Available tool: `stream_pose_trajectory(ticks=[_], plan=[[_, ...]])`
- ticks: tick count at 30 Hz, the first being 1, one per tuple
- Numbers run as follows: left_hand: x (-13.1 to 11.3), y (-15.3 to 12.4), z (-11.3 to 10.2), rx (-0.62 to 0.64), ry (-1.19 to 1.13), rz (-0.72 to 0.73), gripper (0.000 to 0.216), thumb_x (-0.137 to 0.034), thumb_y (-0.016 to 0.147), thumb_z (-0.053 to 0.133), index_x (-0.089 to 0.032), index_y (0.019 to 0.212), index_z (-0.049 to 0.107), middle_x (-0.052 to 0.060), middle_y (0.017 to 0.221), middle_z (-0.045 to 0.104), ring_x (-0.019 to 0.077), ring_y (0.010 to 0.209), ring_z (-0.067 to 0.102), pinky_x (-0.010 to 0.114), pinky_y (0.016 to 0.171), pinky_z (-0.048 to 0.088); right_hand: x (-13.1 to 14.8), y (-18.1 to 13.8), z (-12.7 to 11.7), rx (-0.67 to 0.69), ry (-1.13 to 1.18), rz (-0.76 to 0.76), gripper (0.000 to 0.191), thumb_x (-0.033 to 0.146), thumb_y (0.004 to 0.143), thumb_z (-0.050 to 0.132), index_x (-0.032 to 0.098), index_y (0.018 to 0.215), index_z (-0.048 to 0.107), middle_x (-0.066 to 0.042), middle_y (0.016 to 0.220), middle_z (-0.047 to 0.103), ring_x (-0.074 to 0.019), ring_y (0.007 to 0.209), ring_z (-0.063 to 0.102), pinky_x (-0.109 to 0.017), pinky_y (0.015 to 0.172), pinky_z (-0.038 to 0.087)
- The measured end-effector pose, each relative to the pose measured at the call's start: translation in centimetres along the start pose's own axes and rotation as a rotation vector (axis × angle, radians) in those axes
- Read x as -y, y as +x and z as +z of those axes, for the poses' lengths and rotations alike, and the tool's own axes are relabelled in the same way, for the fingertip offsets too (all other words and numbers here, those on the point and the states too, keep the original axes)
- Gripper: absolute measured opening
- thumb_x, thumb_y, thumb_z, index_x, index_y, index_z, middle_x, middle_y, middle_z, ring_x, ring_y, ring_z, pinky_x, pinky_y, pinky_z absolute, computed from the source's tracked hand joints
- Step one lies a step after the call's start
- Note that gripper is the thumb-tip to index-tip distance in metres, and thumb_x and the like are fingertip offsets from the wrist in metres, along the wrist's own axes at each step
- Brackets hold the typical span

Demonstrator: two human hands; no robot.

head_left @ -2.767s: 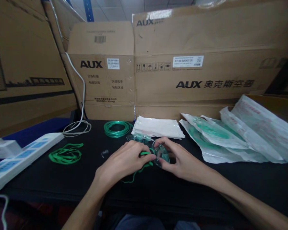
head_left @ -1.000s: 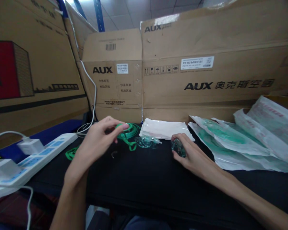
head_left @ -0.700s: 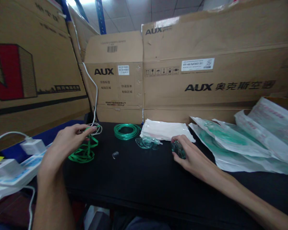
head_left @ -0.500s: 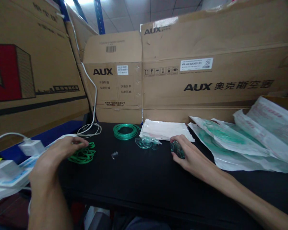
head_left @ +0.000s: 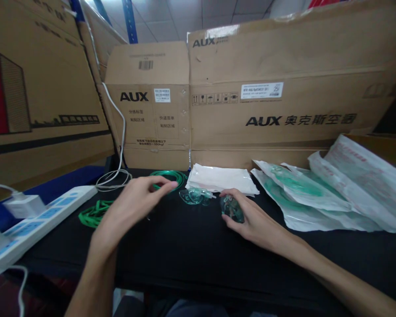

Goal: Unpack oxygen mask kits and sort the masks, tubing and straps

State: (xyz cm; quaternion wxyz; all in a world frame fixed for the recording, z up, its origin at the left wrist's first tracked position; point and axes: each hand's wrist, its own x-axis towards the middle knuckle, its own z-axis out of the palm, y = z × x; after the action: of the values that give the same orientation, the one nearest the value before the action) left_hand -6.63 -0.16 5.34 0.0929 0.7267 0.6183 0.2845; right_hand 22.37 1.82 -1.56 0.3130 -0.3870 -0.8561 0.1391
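Note:
My right hand is closed around a clear green breathing mask, low over the black table. My left hand is over the table left of centre, thumb and fingers slightly apart, with nothing visible in them. Behind its fingertips lies a coil of clear green tubing, partly covered. Between the hands, another clear green mask piece with a pale connector rests on the table. A bundle of green elastic cord lies left of my left wrist, which hides part of it.
White paper packaging lies at the back. Several clear-fronted packs with green tubing are piled on the right. A white power strip with plugs runs along the left. Cardboard boxes wall off the back.
My left hand has moved right, from the green cord towards the coiled tubing. My right hand still grips the mask, now turned to show more of it. The view has shifted slightly right.

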Motion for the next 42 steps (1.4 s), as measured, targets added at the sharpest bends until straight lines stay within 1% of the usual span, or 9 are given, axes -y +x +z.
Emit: stream_pose_trajectory(ticks=[4,9,12,16,19,22,24,29,42], plan=[[-5.2,-0.6,5.0,0.224,-0.255,0.200,0.052,-0.062,0.095,0.047,-0.021,0.080,0.077,-0.001,0.068,0.070,0.0165,0.065,0.060,0.026,0.062,0.037,-0.2,-0.1,0.7,-0.040,0.057,-0.087,0.060,0.019,0.086,0.064,0.024,0.138,0.034,-0.012,0.131,0.058,-0.0259,0.120,0.060,-0.042,0.102,0.049],[-5.7,-0.6,7.8,0.257,-0.411,0.198,0.045,-0.053,0.096,0.050,-0.019,0.081,0.076,-0.002,0.056,0.062,0.0138,0.054,0.058,0.023,0.055,0.038,-0.9,-0.3,1.8,-0.056,0.053,-0.222,0.067,0.016,0.088,0.061,0.025,0.146,0.030,-0.013,0.138,0.054,-0.0244,0.125,0.059,-0.039,0.105,0.049],[-4.9,0.0,7.9,0.251,-0.513,0.192,0.032,-0.044,0.095,0.056,-0.019,0.089,0.076,-0.001,0.064,0.067,0.0139,0.058,0.061,0.023,0.059,0.043,-0.5,-0.4,1.6,-0.049,0.090,-0.220,0.073,0.023,0.086,0.070,0.026,0.146,0.030,-0.012,0.143,0.052,-0.0246,0.132,0.054,-0.040,0.111,0.044],[-4.5,0.5,7.7,0.228,-0.656,0.175,0.024,-0.036,0.092,0.062,-0.017,0.098,0.075,0.003,0.087,0.075,0.0165,0.075,0.069,0.024,0.072,0.051,0.3,-0.2,0.6,-0.052,0.275,-0.042,0.070,0.041,0.086,0.074,0.026,0.145,0.038,-0.010,0.143,0.055,-0.0259,0.132,0.053,-0.043,0.112,0.042],[-4.6,0.6,7.7,0.219,-0.746,0.189,0.023,-0.034,0.092,0.063,-0.015,0.100,0.074,0.004,0.093,0.075,0.0183,0.084,0.070,0.026,0.079,0.054,0.3,0.4,0.1,-0.001,0.520,0.089,0.040,0.045,0.098,0.056,0.021,0.130,0.058,-0.009,0.123,0.066,-0.0226,0.106,0.066,-0.038,0.089,0.056],[-4.6,0.6,7.7,0.250,-0.821,0.193,0.025,-0.036,0.091,0.065,-0.014,0.099,0.073,0.005,0.093,0.073,0.0195,0.090,0.070,0.028,0.083,0.056,-0.1,0.8,0.0,0.060,0.656,0.108,0.035,0.045,0.100,0.052,0.018,0.116,0.067,-0.007,0.101,0.070,-0.0175,0.081,0.066,-0.031,0.069,0.056],[-4.6,0.6,7.8,0.292,-0.844,0.177,0.030,-0.041,0.093,0.063,-0.014,0.097,0.074,0.005,0.094,0.073,0.0194,0.091,0.070,0.028,0.084,0.056,-0.2,0.8,-0.1,0.014,0.639,0.097,0.032,0.043,0.098,0.058,0.020,0.117,0.068,-0.005,0.102,0.070,-0.0167,0.083,0.066,-0.030,0.072,0.055],[-4.3,0.7,8.0,0.326,-0.896,0.104,0.042,-0.051,0.094,0.058,-0.013,0.097,0.075,0.006,0.096,0.074,0.0196,0.090,0.069,0.031,0.086,0.056,-0.2,0.6,-0.3,-0.129,0.480,0.056,0.033,0.038,0.091,0.070,0.026,0.121,0.067,-0.005,0.120,0.066,-0.0211,0.113,0.060,-0.037,0.100,0.046],[-4.3,0.8,7.7,0.224,-0.628,0.260,0.036,-0.046,0.097,0.053,-0.017,0.098,0.075,0.003,0.093,0.073,0.0207,0.091,0.062,0.029,0.084,0.045,0.5,0.7,-1.0,-0.110,0.526,0.163,0.038,0.045,0.091,0.067,0.023,0.122,0.067,-0.006,0.121,0.070,-0.0228,0.109,0.064,-0.040,0.094,0.049]])
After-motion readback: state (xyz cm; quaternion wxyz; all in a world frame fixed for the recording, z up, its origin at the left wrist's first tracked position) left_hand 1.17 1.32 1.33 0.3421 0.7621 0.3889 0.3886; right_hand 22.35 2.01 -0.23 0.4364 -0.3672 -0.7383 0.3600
